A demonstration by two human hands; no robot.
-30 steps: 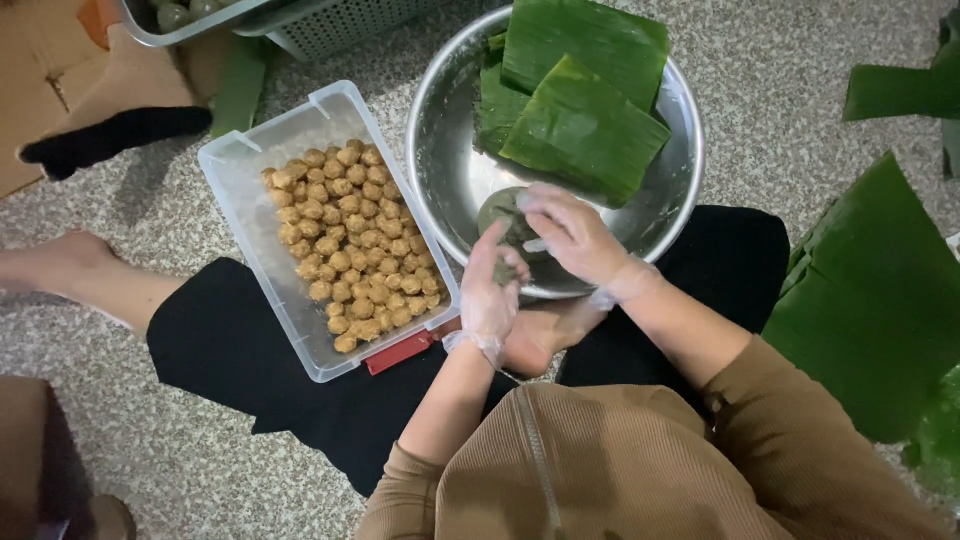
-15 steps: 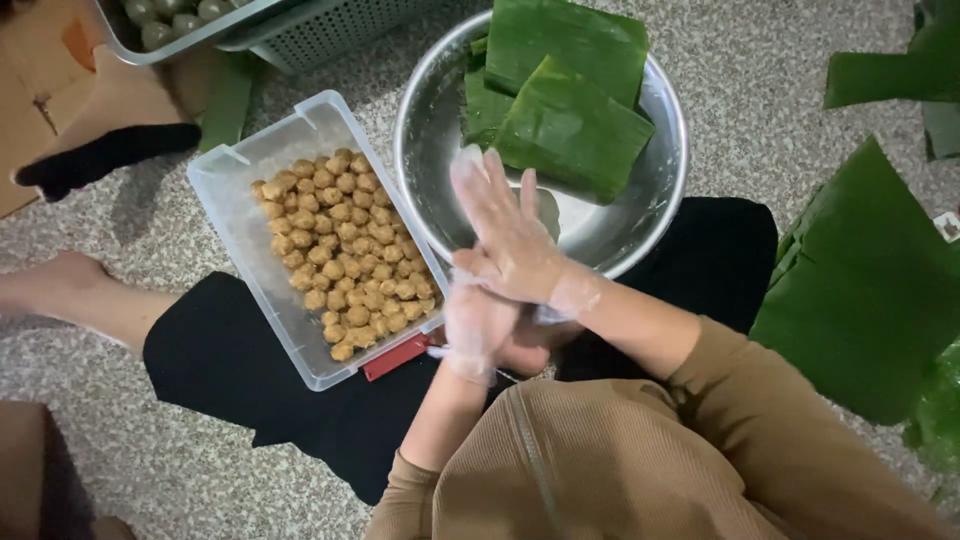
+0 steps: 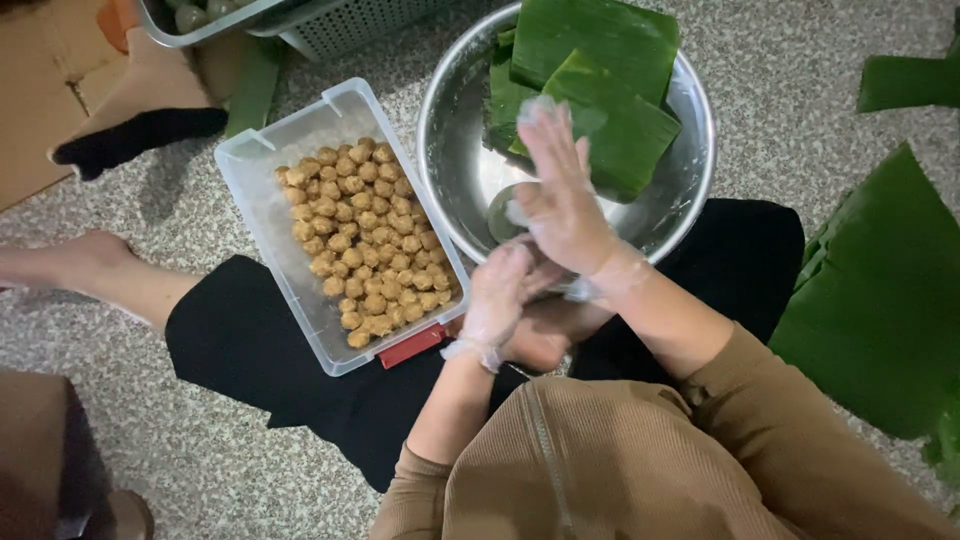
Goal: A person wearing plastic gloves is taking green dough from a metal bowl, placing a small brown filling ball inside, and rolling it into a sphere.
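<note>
both hands gloved in thin clear plastic. right hand (image 3: 565, 200) flat, fingers stretched wide over the steel bowl (image 3: 450, 150), holding nothing i can see. left hand (image 3: 500, 300) just beneath it, fingers curled; can't tell if anything is inside. clear tub (image 3: 250, 190) on my lap is nearly full of small brown balls (image 3: 360, 240). folded green leaves (image 3: 600, 80) stacked in the bowl look unused, so my guess is most of the work remains.

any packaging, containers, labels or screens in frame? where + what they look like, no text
Clear plastic tub: left of the steel bowl, rectangular, red clip, holds tan balls.
Steel bowl: top centre, round, holds folded green leaves.
Cardboard box: top left, brown, flaps open.
Grey slotted basket: top edge.
No labels, signs or screens visible.
</note>
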